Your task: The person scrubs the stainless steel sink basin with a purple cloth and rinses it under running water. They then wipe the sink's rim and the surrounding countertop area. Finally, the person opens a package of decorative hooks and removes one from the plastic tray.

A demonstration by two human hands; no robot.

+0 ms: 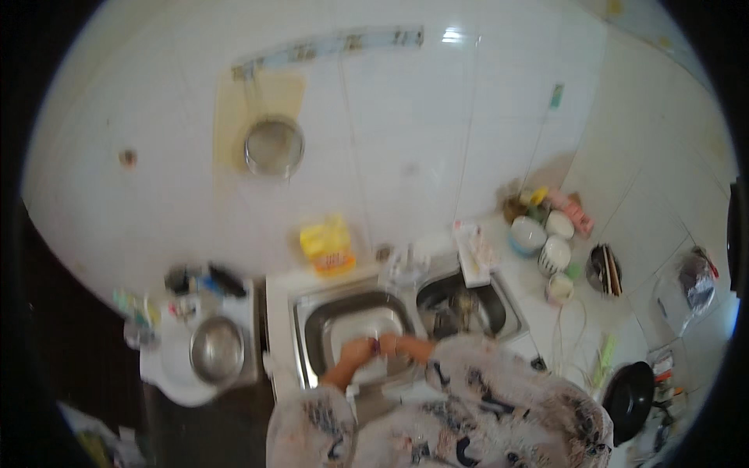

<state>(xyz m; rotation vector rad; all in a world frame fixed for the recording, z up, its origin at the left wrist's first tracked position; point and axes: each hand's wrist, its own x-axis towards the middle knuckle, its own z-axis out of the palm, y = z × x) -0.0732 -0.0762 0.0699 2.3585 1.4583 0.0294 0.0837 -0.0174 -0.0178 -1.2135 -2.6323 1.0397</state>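
Patterned sleeves (468, 405), both hands (382, 347) meeting over steel sink (312, 327), small dark item (375, 344) between, grip unclear

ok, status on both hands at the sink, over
Left hand and right hand together over the left steel sink basin, a small dark object between them; grip too blurred to tell. Right basin holds dishes. Nothing blocking.

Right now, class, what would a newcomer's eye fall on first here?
Both hands, left hand and right hand, meet over the left basin of the steel double sink at the centre. A yellow bottle stands behind it against the white tiled wall, where a round metal strainer hangs higher up.
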